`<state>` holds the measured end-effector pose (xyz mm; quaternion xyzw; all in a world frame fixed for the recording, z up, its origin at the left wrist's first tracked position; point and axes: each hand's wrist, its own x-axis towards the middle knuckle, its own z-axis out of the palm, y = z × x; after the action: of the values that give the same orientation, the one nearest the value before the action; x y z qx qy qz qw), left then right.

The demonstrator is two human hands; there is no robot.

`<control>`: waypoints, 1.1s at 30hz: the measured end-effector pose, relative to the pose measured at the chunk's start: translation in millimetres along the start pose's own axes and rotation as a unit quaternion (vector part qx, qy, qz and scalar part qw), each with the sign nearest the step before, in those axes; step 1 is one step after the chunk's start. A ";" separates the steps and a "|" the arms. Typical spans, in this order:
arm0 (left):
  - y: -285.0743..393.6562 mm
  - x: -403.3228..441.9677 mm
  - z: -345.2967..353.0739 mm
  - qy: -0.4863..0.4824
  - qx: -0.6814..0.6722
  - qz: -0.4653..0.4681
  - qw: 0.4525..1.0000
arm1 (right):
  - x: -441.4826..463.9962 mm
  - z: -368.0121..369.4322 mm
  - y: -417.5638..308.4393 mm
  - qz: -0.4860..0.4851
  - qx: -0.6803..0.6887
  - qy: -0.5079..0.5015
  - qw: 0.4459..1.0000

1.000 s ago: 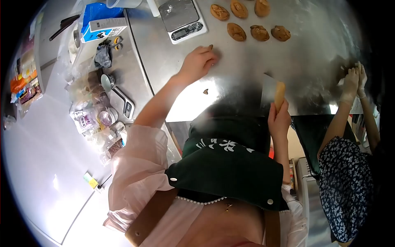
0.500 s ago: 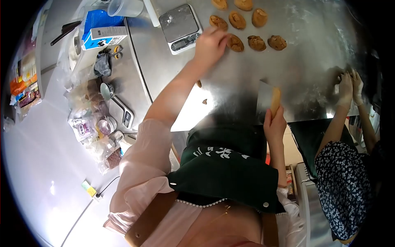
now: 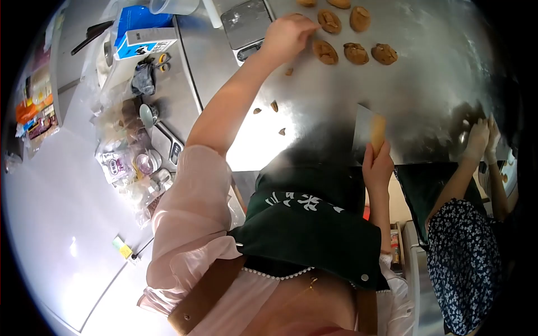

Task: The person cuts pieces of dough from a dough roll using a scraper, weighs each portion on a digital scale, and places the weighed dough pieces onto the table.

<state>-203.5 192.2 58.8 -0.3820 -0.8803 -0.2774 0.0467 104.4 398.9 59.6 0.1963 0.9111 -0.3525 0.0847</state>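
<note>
My left hand (image 3: 288,36) reaches over the metal table beside the scale, its fingers pressed together near a brown dough piece (image 3: 329,21); whatever the fingertips hold is hidden. Several oval brown dough pieces lie in rows, among them one at the lower left (image 3: 325,52) and one at the right (image 3: 384,54). My right hand (image 3: 379,165) grips the yellow handle of a scraper (image 3: 364,131), its flat metal blade upright near the table's front edge. Small dark crumbs (image 3: 274,106) are scattered between my hands, and a small brown bit (image 3: 289,71) lies below my left hand.
A kitchen scale (image 3: 246,25) stands behind my left forearm. To the left are a blue and white carton (image 3: 145,43), scissors (image 3: 163,63), a smaller scale (image 3: 166,143) and plastic bags. At the right, a co-worker's gloved hands (image 3: 479,137) are over the table.
My left hand has moved from the table's middle up to the dough pieces by the scale. More small bits show on the table. My right hand still holds the scraper; the co-worker's hands shifted slightly.
</note>
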 end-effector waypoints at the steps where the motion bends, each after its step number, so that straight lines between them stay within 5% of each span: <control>1: -5.0 -15.5 -12.8 -0.047 -0.003 -0.044 0.998 | 1.4 1.3 1.4 -0.006 0.002 0.007 1.000; 6: -2.4 -106.9 -15.9 -0.174 -0.002 -0.175 0.969 | 5.1 3.1 0.8 -0.016 -0.003 0.000 1.000; 10: 17.9 -127.8 21.5 0.027 -0.041 -0.233 0.971 | 2.8 -1.9 -9.3 -0.007 -0.031 -0.007 0.999; 20: -15.7 -29.1 16.8 0.158 -0.028 -0.135 0.978 | 4.8 -0.3 -14.4 0.008 -0.001 0.013 1.000; 23: -33.7 -14.9 23.0 0.129 0.023 -0.034 0.991 | 4.1 -2.4 -17.3 0.022 0.011 0.005 1.000; 32: -11.3 -66.3 2.2 0.148 -0.006 -0.105 0.983 | 6.6 1.7 -8.6 0.010 -0.021 -0.013 1.000; 33: -7.3 -84.1 -7.6 0.085 -0.009 -0.108 0.990 | 7.6 2.3 -9.2 0.004 -0.018 -0.010 1.000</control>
<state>-150.4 129.9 37.1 -0.2597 -0.9069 -0.3199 0.0881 93.6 393.4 61.3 0.1951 0.9155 -0.3376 0.0988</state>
